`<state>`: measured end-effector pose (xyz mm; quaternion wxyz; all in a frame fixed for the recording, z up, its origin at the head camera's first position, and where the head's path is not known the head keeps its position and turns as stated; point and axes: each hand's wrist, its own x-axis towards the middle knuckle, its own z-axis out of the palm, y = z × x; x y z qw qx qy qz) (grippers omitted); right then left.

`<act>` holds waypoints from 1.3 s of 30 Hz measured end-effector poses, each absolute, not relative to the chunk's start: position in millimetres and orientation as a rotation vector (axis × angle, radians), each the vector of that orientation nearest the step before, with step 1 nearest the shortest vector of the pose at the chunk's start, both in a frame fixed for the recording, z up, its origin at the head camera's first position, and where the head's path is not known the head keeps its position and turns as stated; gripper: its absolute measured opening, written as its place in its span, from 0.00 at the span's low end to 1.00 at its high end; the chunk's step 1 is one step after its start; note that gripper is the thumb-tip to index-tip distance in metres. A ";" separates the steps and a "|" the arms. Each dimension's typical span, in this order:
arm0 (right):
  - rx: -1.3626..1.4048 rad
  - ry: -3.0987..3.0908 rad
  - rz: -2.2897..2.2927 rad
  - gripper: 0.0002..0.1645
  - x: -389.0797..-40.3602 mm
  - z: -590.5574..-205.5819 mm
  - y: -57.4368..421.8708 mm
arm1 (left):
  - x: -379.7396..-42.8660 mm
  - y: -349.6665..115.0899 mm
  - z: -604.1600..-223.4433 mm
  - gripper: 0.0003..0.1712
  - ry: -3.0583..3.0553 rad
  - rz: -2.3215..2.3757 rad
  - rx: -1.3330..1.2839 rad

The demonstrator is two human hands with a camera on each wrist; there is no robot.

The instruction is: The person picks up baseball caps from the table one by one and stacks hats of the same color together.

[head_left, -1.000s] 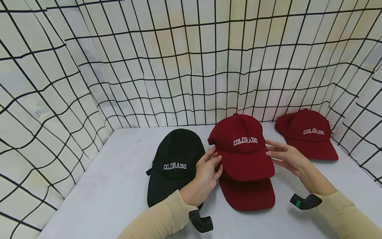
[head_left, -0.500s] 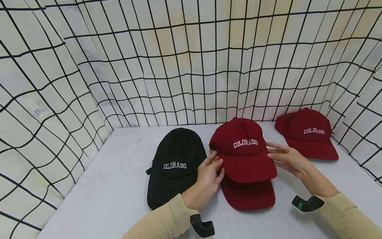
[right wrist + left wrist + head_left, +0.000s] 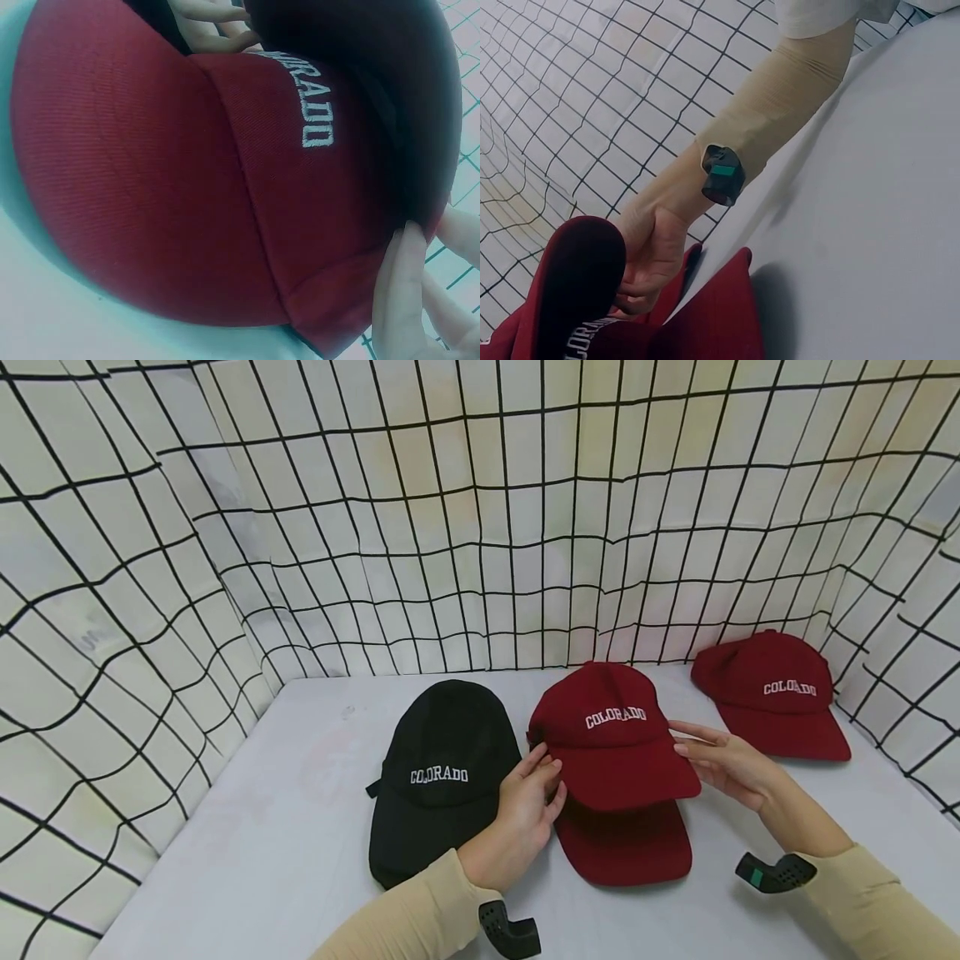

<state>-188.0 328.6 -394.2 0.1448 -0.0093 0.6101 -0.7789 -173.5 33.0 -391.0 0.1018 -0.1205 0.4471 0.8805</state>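
In the head view, a red baseball cap [image 3: 622,777] lettered COLORADO sits over a second red cap [image 3: 626,856], whose brim juts out below it. My left hand [image 3: 521,810] pinches the upper cap by its left side, where brim meets crown. On the opposite side, my right hand [image 3: 731,768] grips the same cap's edge. The right wrist view shows the upper cap's dark brim underside [image 3: 352,37] tilted above the lower cap's front [image 3: 135,172]. From the left wrist, my right hand [image 3: 656,255] appears behind the raised brim.
Close by on the left lies a black COLORADO cap [image 3: 442,827], partly behind my left forearm. Another red cap [image 3: 780,718] rests at the back right corner. White table [image 3: 262,827] under everything; white walls with black netting [image 3: 525,527] enclose the back and sides.
The upper red cap's crown has come down a little toward the lower cap, and its brim has shifted slightly right. Both hands have moved with it, keeping their hold.
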 end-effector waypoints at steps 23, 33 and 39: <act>-0.071 1.999 -2.038 0.26 -181.5 -409.7 332.5 | -166.3 31.1 -398.5 0.29 1.513 2.515 -0.347; -0.095 2.147 -1.901 0.40 -176.9 -412.5 331.9 | -160.9 31.1 -402.9 0.31 1.548 2.504 -0.309; -0.106 2.169 -1.862 0.41 -173.0 -410.2 332.2 | -158.3 29.5 -402.2 0.36 1.613 2.464 -0.234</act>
